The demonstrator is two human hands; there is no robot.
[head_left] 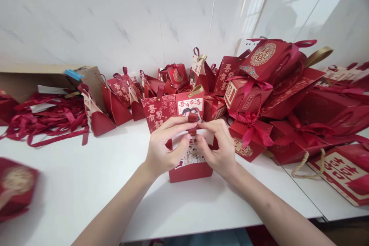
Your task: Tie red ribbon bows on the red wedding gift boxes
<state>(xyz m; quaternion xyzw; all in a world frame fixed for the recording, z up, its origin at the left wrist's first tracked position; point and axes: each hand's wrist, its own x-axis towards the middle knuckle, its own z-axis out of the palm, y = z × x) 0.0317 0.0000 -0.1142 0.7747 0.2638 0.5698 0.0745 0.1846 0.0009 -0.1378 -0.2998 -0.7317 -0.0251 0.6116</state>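
Note:
A red gift box with a white panel of cartoon figures stands upright on the table in front of me. A dark red ribbon loop rises from its top. My left hand pinches the ribbon from the left, fingers stretched over the box and thumb below. From the right, my right hand closes thumb and index finger at the same ribbon, near the box's top edge. Both hands partly hide the box's upper part. Just behind them stand a red box with white lettering and a box with a gold ribbon loop.
Red boxes with bows are piled at the right. Smaller triangular boxes line the wall. Loose red ribbons lie by a cardboard box at the left. A blurred red box, apparently touched by a finger, is at the left edge.

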